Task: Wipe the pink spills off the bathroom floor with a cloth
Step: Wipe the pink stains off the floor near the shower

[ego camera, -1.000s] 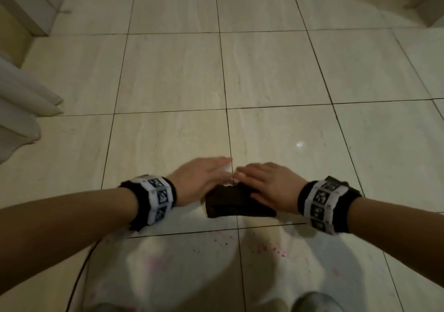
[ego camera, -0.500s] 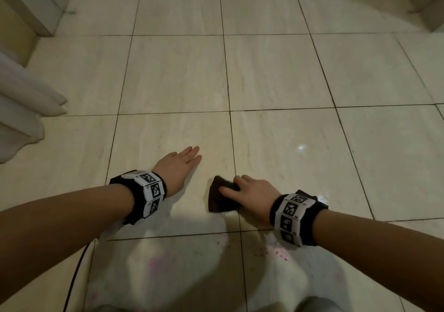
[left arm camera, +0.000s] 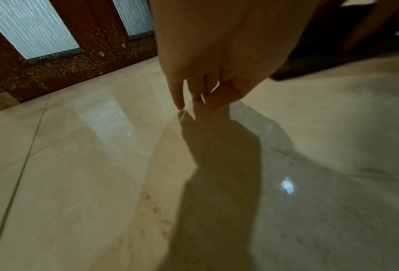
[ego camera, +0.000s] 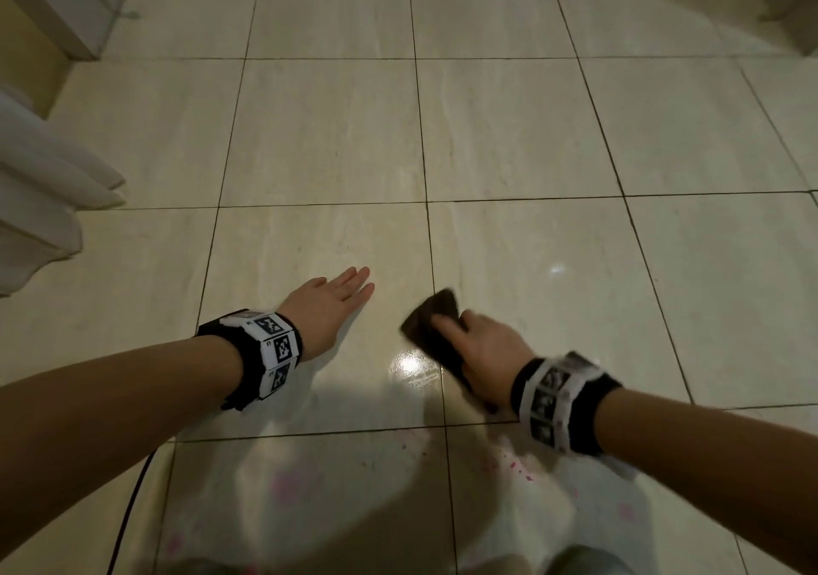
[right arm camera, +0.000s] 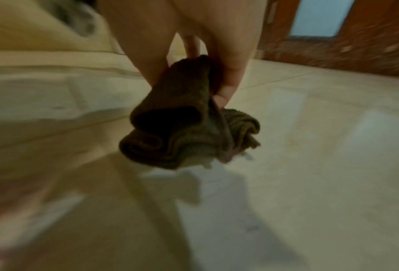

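The right hand (ego camera: 484,344) pinches a folded dark brown cloth (ego camera: 436,326) between thumb and fingers; in the right wrist view the cloth (right arm camera: 189,128) hangs bunched in loose folds just above the floor, whether it touches the tile cannot be told. The left hand (ego camera: 329,304) lies apart from it to the left, fingers straight and close together, their tips (left arm camera: 179,105) meeting the glossy tile. Both hands sit on neighbouring tiles either side of a dark grout line (ego camera: 431,273). Nearer the person, past the next cross joint, the pink spills (ego camera: 515,466) show as small specks and faint smears, with paler pink patches (ego camera: 290,488) on the tile to the left. The beige floor (ego camera: 327,131) stretches wide and bare ahead of the hands. At the left edge hangs a white curtain (ego camera: 40,184), with a wall corner (ego camera: 57,12) behind it; a thin dark cable (ego camera: 133,499) runs under the left forearm. The wrist views show a brown door with frosted panes (left arm camera: 38,31) at the floor's far edge.
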{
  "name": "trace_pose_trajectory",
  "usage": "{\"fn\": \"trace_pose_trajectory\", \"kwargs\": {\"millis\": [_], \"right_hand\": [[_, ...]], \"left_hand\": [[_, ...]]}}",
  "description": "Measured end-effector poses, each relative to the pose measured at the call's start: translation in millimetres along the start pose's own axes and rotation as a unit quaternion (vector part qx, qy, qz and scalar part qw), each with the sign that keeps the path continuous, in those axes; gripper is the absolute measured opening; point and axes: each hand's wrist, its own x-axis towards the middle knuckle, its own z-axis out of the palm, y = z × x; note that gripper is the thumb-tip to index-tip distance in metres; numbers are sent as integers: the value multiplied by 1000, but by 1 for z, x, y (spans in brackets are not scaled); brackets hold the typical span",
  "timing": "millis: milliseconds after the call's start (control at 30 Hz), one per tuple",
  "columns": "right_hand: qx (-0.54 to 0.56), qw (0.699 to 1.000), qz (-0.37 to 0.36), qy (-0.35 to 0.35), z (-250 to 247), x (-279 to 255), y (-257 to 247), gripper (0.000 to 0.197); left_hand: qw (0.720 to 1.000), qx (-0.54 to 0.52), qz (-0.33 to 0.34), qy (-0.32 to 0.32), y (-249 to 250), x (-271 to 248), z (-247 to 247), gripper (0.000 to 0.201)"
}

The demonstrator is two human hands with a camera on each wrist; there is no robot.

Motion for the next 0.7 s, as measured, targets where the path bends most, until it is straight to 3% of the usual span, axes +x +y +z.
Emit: {"fn": "trace_pose_trajectory", "kwargs": {"millis": [100,233,333,367,467,567,700], "right_hand": [[24,992,-66,-107,14,-26,-36,51],[-43,968,-198,-151,19,-33,-54,56],[-28,981,-157,-110,-1,-8,-42,43],[-20,988,-139,-67,-12,4,-36,43],[12,995,-94,17,-45,39,-19,72],[31,995,-98,11,-73,63,-17,91],[3,988,-157,14,-88,84,-34,80]], "left_hand": [[1000,3,-1,-3,0,-1,0,79],[1000,3,-7,2,1,-3,-3,78],[1000,0,-21,23,2,-5,-5,77],[999,1,-30,27,2,-7,-6,76],[996,-5,-89,14,1,-18,-6,74],[988,-16,-152,-18,-5,-37,3,71],[980,15,-188,-58,-16,-76,7,67]]}}
